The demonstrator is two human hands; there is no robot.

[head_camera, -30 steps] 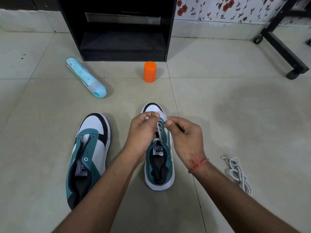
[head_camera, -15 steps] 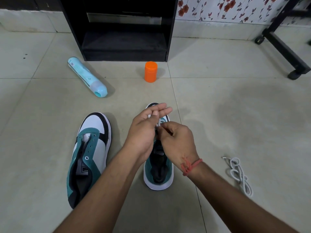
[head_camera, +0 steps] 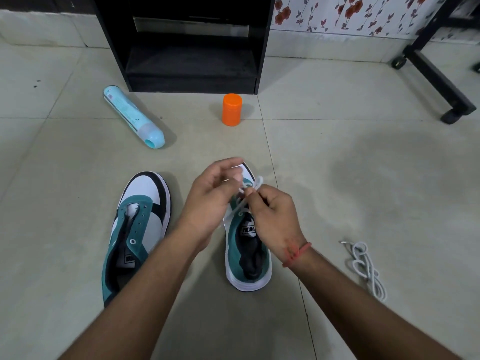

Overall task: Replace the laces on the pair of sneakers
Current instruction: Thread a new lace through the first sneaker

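Observation:
Two teal, white and black sneakers stand on the tiled floor. The left sneaker (head_camera: 139, 229) has no lace and its tongue lies open. The right sneaker (head_camera: 248, 258) carries a white lace (head_camera: 240, 206) through its upper eyelets. My right hand (head_camera: 272, 216) pinches a strand of that lace above the shoe's front. My left hand (head_camera: 213, 198) hovers just left of it with curled fingers at the lace; its grip is blurred. A second white lace (head_camera: 366, 271) lies loose on the floor to the right.
A light blue spray can (head_camera: 133, 116) lies on its side at the back left. An orange container (head_camera: 232, 109) stands in front of a black shelf unit (head_camera: 187, 42). A black wheeled frame (head_camera: 439, 74) sits at the back right.
My left hand's fingers, stretched out half a second ago, have curled in at the lace. My right hand has lifted and pulled a lace strand up over the shoe's front.

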